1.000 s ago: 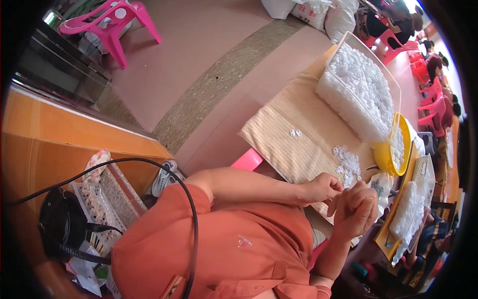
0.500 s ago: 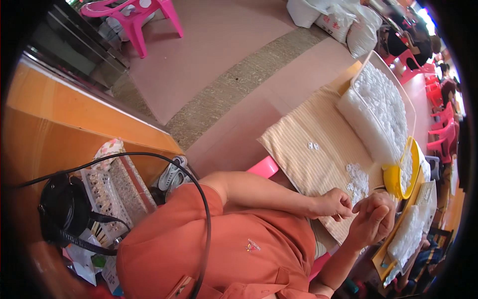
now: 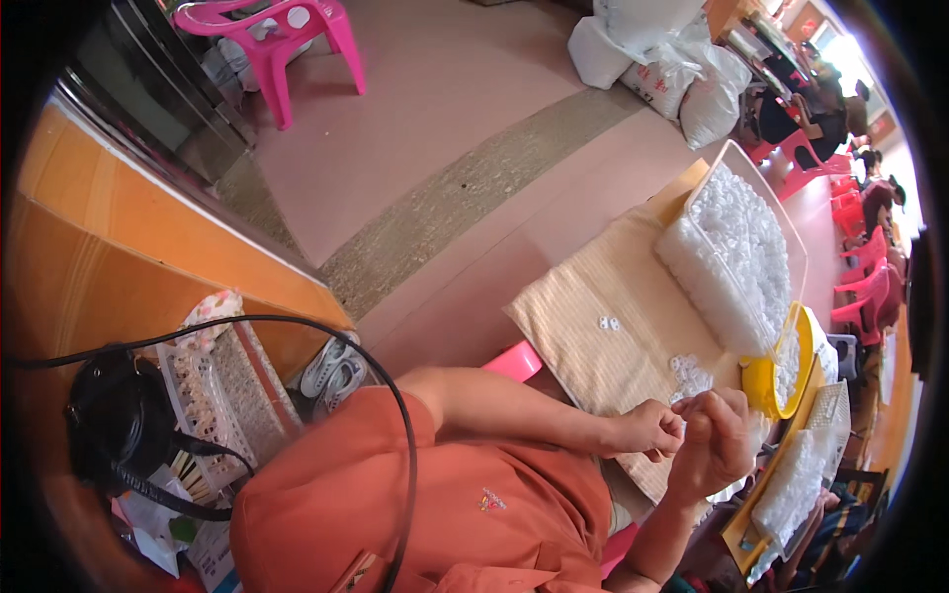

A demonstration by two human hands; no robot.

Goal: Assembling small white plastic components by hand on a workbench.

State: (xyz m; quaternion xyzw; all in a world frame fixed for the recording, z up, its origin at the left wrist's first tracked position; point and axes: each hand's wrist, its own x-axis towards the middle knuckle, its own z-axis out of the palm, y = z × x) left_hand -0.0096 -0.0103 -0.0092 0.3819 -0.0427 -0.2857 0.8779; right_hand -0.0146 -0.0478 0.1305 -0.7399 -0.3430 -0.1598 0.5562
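Observation:
My left hand (image 3: 645, 431) is closed, its fingertips pinched together just beside my right hand. My right hand (image 3: 719, 440) is raised with its fingers curled and thumb pressed in. Whatever lies between the fingertips is too small or hidden to make out. Just beyond the hands, a loose pile of small white plastic pieces (image 3: 689, 377) lies on a striped beige cloth (image 3: 583, 287). Two more white pieces (image 3: 609, 323) sit apart on the cloth, farther from my hands.
A clear bin (image 3: 732, 262) full of white pieces stands at the table's far side, by a yellow bowl (image 3: 759, 387). Another tray of white pieces (image 3: 794, 484) is at right. A black cable (image 3: 407, 445) crosses my front. A black bag (image 3: 119, 410) is at left; people sit far right.
My two hands have come closer together, the right moving toward the left. The whole view has shifted a little, so the table sits slightly lower and to the left.

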